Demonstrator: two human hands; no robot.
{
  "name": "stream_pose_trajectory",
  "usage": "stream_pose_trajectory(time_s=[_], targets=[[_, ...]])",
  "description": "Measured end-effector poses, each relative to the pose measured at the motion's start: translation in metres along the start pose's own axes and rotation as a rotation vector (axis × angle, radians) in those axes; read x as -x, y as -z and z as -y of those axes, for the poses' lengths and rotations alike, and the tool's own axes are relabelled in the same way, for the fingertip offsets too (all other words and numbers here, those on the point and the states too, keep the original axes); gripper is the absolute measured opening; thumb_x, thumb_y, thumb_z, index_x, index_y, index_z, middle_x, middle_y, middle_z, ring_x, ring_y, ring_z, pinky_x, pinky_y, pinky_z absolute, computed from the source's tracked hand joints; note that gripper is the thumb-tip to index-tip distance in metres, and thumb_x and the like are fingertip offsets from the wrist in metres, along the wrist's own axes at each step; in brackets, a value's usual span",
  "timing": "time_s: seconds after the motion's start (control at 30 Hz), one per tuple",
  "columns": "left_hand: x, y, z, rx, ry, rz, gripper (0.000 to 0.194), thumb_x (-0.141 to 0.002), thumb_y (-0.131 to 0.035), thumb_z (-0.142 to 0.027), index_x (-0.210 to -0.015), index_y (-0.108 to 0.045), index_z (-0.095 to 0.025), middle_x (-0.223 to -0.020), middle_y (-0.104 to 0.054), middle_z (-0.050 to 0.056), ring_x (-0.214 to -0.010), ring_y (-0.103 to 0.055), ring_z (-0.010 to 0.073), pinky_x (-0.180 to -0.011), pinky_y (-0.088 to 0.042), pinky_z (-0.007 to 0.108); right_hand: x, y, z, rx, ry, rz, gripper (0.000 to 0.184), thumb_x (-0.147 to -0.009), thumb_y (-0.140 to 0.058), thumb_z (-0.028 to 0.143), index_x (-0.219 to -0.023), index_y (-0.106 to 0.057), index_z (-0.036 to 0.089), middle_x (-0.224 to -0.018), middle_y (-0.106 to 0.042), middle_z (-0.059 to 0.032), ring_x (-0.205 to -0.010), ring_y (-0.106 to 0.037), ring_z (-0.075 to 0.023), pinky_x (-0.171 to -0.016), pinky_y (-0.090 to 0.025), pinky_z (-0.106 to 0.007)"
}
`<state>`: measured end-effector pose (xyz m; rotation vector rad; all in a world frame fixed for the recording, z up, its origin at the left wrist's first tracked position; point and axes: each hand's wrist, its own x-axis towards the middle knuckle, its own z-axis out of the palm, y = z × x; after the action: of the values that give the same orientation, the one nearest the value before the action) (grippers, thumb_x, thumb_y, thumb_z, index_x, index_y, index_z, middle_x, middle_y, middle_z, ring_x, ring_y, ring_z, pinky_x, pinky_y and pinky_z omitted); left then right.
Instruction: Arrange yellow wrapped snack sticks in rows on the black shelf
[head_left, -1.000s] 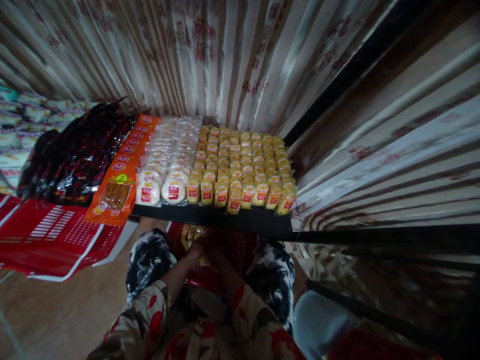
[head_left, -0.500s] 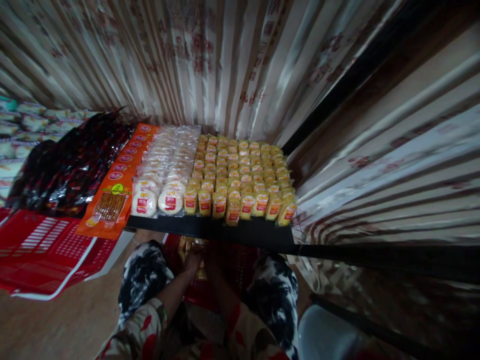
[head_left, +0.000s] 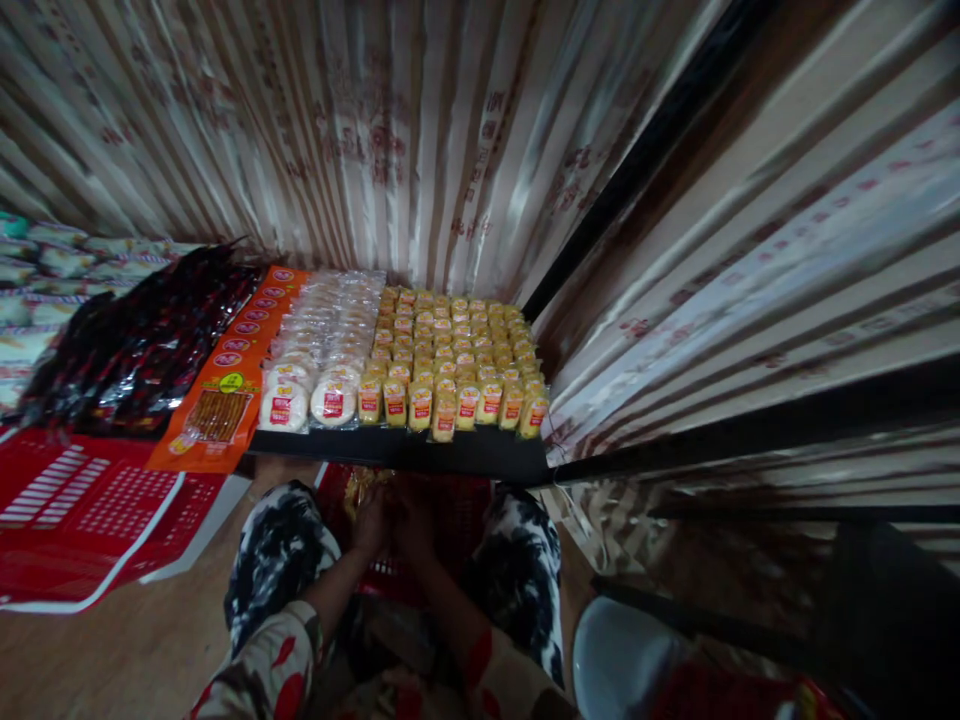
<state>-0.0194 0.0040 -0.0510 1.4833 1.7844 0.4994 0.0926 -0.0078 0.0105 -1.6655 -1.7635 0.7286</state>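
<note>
Low between the knees, under the front edge of the black shelf, my left hand point(head_left: 371, 522) and my right hand point(head_left: 411, 522) are close together over a red basket point(head_left: 472, 500). Shiny golden-wrapped packets point(head_left: 366, 487) lie just beyond my left hand, close against it. The left fingers look curled, but what they hold is hidden. Shadow covers the right fingers. On the black shelf point(head_left: 405, 453) above, small yellow packaged cakes point(head_left: 466, 402) stand in tight rows. Beside them are clear packs of round white cakes point(head_left: 332, 400).
An orange snack pack point(head_left: 217, 425) overhangs the shelf edge, beside dark glossy packets point(head_left: 142, 350). A red basket with a white handle point(head_left: 82, 500) is at the left. A dark post point(head_left: 600, 200) and a patterned curtain point(head_left: 420, 130) bound the shelf. A pale stool-like object point(head_left: 622, 650) stands low right.
The view has shifted, so the right end of the shelf sits further left. Both hands remain low over the basket; the golden packets show less around them.
</note>
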Motion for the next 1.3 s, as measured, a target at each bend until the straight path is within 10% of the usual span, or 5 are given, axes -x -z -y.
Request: stream_pose_trajectory(time_s=[0.1,0.7,1.3], targets=[[0.007,0.006,-0.01,0.015,-0.076,0.009,0.029,-0.075,-0.045,-0.009,-0.101,-0.057,-0.013,-0.102,-0.061,0.01,-0.1,-0.056,0.0198,-0.091,-0.042,0.034,0.001,-0.009,0.001,0.005,-0.026,0.024,0.044,-0.069,-0.038,0.003,-0.099,-0.067,0.02,-0.1,-0.066,-0.0073,-0.099,-0.06,-0.0197,-0.089,-0.047,-0.037],[0.054,0.065,-0.131,0.149,-0.393,-0.094,0.03,-0.083,-0.041,-0.027,-0.109,-0.051,-0.016,-0.1,-0.059,0.008,-0.09,-0.056,0.0171,-0.082,-0.045,0.03,0.022,0.097,0.032,0.043,0.243,-0.297,0.043,-0.09,-0.031,0.022,-0.133,-0.038,0.017,-0.123,-0.051,-0.0126,-0.115,-0.047,-0.0197,-0.095,-0.043,-0.037],[0.019,0.046,-0.216,0.176,-0.392,-0.073,0.027,-0.079,-0.047,-0.017,-0.106,-0.052,-0.017,-0.099,-0.065,0.005,-0.088,-0.061,0.014,-0.084,-0.046,0.028,-0.033,0.139,0.009,0.094,-0.007,-0.503,0.048,-0.08,-0.046,0.029,-0.125,-0.039,0.013,-0.103,-0.058,-0.0109,-0.084,-0.055,-0.0189,-0.08,-0.045,-0.034]])
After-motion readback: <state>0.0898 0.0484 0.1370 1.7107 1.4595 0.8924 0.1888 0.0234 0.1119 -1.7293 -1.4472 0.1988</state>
